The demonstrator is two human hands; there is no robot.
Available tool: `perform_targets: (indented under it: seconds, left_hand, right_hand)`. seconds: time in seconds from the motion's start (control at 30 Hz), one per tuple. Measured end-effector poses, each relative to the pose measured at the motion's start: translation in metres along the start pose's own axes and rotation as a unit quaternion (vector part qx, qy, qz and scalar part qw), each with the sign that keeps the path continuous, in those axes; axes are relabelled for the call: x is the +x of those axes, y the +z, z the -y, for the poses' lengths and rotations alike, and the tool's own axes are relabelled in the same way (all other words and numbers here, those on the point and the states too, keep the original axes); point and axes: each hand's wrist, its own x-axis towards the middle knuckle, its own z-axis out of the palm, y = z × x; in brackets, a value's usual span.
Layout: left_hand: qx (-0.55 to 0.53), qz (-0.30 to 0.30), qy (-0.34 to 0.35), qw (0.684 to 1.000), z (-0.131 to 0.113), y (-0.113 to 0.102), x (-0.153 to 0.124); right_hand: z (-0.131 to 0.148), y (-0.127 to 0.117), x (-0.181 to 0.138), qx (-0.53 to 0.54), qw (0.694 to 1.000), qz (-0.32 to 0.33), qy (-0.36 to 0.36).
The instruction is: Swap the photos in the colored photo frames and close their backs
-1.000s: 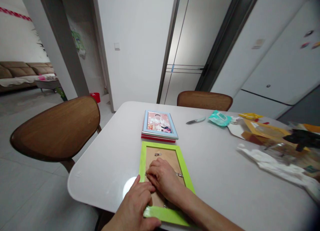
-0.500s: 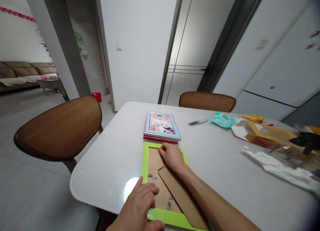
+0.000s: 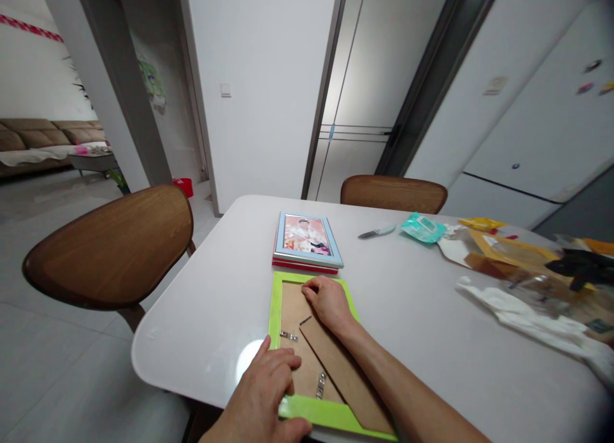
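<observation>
A lime-green picture frame [image 3: 330,412] lies back side up at the table's near edge. Its brown backboard [image 3: 293,302] shows, with a hinged stand [image 3: 343,373] folded on it and metal clips [image 3: 321,385] near the left and near edges. My left hand [image 3: 268,385] grips the near-left corner, fingers over the left side and thumb along the near side. At the far inner edge, my right hand [image 3: 329,302] is closed in a pinch. Whatever lies under those fingertips is too small to make out. My right forearm crosses over part of the stand and the frame's right side.
Just beyond is a stack of frames [image 3: 334,245], light blue on top of red. A knife [image 3: 377,232] lies to its right, near a teal wipes pack [image 3: 422,227]. Plastic packaging [image 3: 537,289] and white cloth-like material [image 3: 518,318] cover the right side. Wooden chairs [image 3: 110,248] flank the table.
The view has shifted slightly, so the whole scene sits a little further left. Both hands stay at the same places on the green frame, the right still pinching at its far edge.
</observation>
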Motion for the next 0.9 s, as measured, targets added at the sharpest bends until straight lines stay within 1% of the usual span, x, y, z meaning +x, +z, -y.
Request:
perform_targets:
  seconds: [0.23,0.37,0.43,0.53,0.63,0.7,0.73,0.77,0.8,0.87,0.9]
  left_hand:
    - [0.002,-0.018,0.001,1.000,-0.003,0.002,-0.002]
    - [0.026,-0.041,0.017,0.999,0.000,0.005,-0.004]
    - [0.051,-0.053,0.035,0.997,0.003,0.007,-0.005]
    - [0.129,-0.048,0.095,0.986,0.008,0.012,-0.004]
    - [0.212,-0.050,0.139,0.966,0.012,0.017,-0.003]
    - [0.223,-0.067,0.147,0.961,0.013,0.018,-0.002]
    - [0.215,-0.076,0.151,0.962,0.014,0.018,-0.001]
    - [0.200,-0.085,0.153,0.964,0.013,0.018,-0.001]
    - [0.177,-0.092,0.155,0.968,0.012,0.017,0.000]
    - [0.107,-0.117,0.135,0.978,0.006,0.016,0.001]
    - [0.057,-0.136,0.111,0.983,0.001,0.015,0.001]
  right_hand:
    - [0.000,0.007,0.004,0.004,0.999,-0.027,0.038]
    - [0.001,0.007,0.005,0.028,0.997,-0.043,0.053]
    - [0.000,0.002,0.006,0.053,0.996,-0.045,0.055]
    - [-0.007,-0.013,0.001,0.101,0.993,-0.042,0.053]
    - [-0.022,-0.030,-0.016,0.138,0.987,-0.059,0.066]
    - [-0.036,-0.040,-0.032,0.150,0.982,-0.076,0.090]
    - [-0.042,-0.044,-0.041,0.173,0.974,-0.086,0.115]
    - [-0.047,-0.048,-0.050,0.215,0.960,-0.095,0.151]
    - [-0.050,-0.051,-0.060,0.276,0.936,-0.100,0.192]
    - [-0.046,-0.054,-0.079,0.421,0.864,-0.082,0.263]
    - [-0.039,-0.054,-0.088,0.476,0.834,-0.062,0.271]
